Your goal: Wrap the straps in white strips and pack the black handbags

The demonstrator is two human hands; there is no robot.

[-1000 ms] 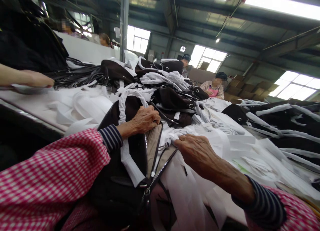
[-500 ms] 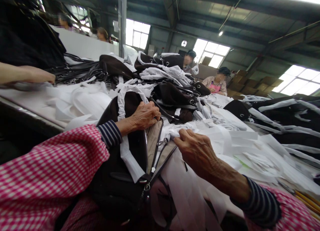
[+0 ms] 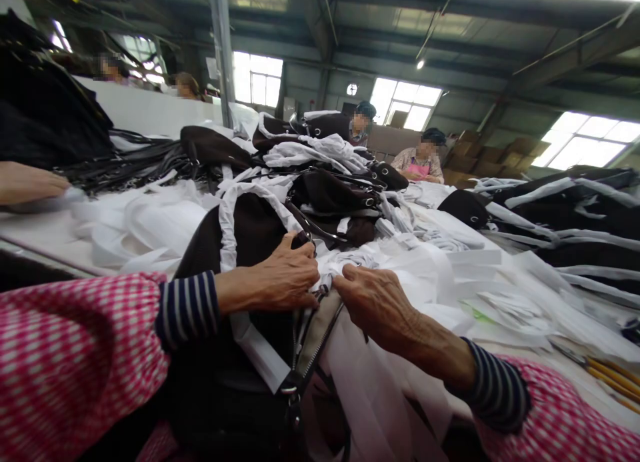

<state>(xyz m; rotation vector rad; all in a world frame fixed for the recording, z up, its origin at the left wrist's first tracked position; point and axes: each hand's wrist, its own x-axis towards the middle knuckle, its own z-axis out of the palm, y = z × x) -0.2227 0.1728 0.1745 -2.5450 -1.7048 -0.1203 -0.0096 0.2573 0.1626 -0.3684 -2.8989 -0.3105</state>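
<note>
A dark brown handbag (image 3: 240, 355) lies on my lap edge with its zip open, showing a tan lining (image 3: 320, 329). Its handle is wrapped in white paper (image 3: 230, 215). My left hand (image 3: 283, 275) is closed around the bag's rim by the zip opening. My right hand (image 3: 373, 302) is closed, pinching crumpled white wrapping paper (image 3: 350, 259) right at the bag's mouth. Both hands almost touch each other. Both of my sleeves are pink check over striped cuffs.
More brown bags (image 3: 340, 195) and white paper strips are heaped across the table (image 3: 50, 229). Another person's hand (image 3: 27, 182) rests at the far left. Two workers (image 3: 423, 159) sit at the far end. Pencils (image 3: 607, 372) lie at right.
My left hand has slid down the bag's rim toward the zip. My right hand moved left to meet it. The other person's hand at left has drawn back.
</note>
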